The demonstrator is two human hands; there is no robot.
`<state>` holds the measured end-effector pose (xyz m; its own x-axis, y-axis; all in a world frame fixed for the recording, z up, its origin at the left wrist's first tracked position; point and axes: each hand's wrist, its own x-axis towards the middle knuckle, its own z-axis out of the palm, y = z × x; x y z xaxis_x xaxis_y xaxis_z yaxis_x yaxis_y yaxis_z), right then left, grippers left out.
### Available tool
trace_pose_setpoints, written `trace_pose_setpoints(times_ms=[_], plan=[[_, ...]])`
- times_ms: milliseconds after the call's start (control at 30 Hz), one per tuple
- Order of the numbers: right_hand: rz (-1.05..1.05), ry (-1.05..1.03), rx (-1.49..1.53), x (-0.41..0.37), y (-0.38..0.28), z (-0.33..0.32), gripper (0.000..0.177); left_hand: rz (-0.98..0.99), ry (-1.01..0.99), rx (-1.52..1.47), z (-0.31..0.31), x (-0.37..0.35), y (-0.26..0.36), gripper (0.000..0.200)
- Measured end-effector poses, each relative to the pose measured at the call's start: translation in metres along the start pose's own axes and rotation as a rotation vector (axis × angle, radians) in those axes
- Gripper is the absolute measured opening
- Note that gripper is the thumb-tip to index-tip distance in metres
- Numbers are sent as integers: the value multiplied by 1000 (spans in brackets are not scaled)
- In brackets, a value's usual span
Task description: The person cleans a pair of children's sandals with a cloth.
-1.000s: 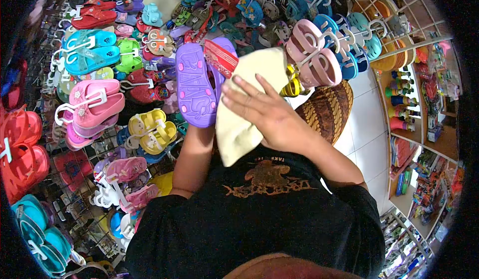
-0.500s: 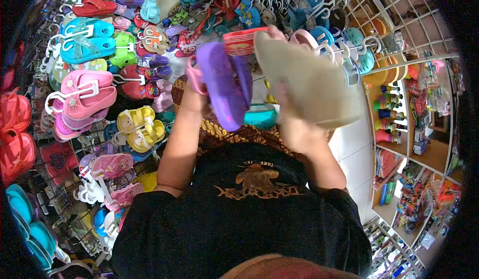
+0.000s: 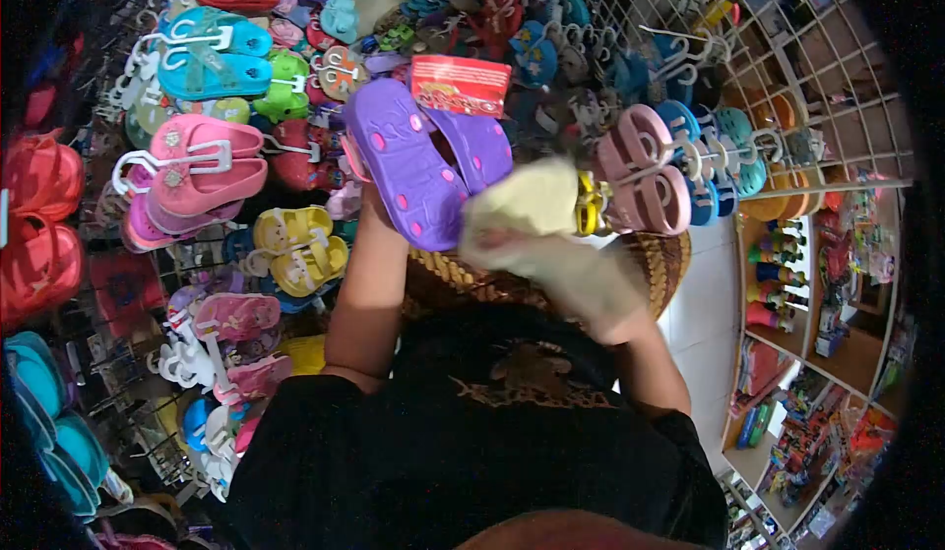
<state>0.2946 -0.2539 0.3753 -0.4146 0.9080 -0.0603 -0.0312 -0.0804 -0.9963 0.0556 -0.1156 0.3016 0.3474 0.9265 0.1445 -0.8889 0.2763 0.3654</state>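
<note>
A pair of purple sandals with pink dots (image 3: 413, 181) hangs in front of my chest, soles angled up, a red label card (image 3: 461, 86) at the top. My left hand (image 3: 372, 204) holds the pair from behind, its fingers mostly hidden by the soles. My right hand (image 3: 615, 322) is smeared by motion and grips a pale beige cloth (image 3: 527, 201), which touches or overlaps the lower edge of the right-hand sandal.
Racks of hanging children's shoes stand on the left, with pink shoes (image 3: 207, 171) and yellow sandals (image 3: 300, 250) nearest. Mauve sandals (image 3: 645, 171) hang to the right beside a wire grid (image 3: 837, 88). Shelves with toys (image 3: 778, 255) are at the far right.
The purple sandals have turned so that their dotted faces show and shifted slightly left and up. The cloth has swung left and down onto them. The head view has shifted.
</note>
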Motion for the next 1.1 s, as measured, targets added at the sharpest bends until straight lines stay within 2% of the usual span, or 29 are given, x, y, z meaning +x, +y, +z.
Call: trace_pose_setpoints(times_ms=[33, 100, 167, 300, 400, 467, 533, 633, 700, 733, 833, 867, 900, 933, 1000, 1033, 1067, 1100], plan=[[293, 322, 145, -14, -6, -2, 59, 6, 2, 4, 1, -3, 3, 66], [303, 674, 485, -24, 19, -27, 59, 13, 17, 13, 1, -10, 6, 66], [168, 763, 651, -21, 18, -40, 58, 25, 32, 33, 2, -20, 7, 65], [-23, 712, 691, -12, 0, -36, 59, 37, 48, 61, 3, -27, 4, 65], [-362, 538, 600, 7, -7, -24, 58, 22, 57, 98, 8, -31, -7, 65], [-462, 384, 520, 23, -10, -16, 58, 0, 62, 132, 14, -33, -19, 65], [-443, 303, 296, 34, -7, -6, 57, -21, 71, 168, 20, -36, -35, 65], [-518, 264, -301, 48, 24, 12, 54, -46, 82, 207, 26, -38, -50, 65], [-561, 140, -546, 43, 40, 9, 52, -31, 77, 185, 24, -36, -48, 65], [-531, 103, -543, 38, 43, 13, 56, -25, 72, 174, 24, -36, -45, 65], [-503, -87, -364, 20, 40, 12, 50, 10, 44, 101, 18, -31, -28, 65], [-450, -139, -344, 15, 41, 11, 55, 17, 34, 80, 16, -28, -24, 64], [-423, -146, -346, 10, 41, 9, 50, 29, 24, 57, 15, -26, -19, 64], [-365, -125, -213, 5, 46, 4, 52, 36, 15, 36, 13, -22, -16, 64], [-74, 164, 189, -14, 52, -6, 59, 47, -1, 16, 12, -16, -12, 64], [165, 427, 459, -26, 49, -7, 68, 48, -11, 11, 11, -15, -11, 64], [191, 493, 672, -29, 43, -13, 78, 49, -10, 14, 12, -15, -12, 64], [93, 565, 705, -26, 41, -19, 76, 47, -8, 19, 12, -17, -13, 64]])
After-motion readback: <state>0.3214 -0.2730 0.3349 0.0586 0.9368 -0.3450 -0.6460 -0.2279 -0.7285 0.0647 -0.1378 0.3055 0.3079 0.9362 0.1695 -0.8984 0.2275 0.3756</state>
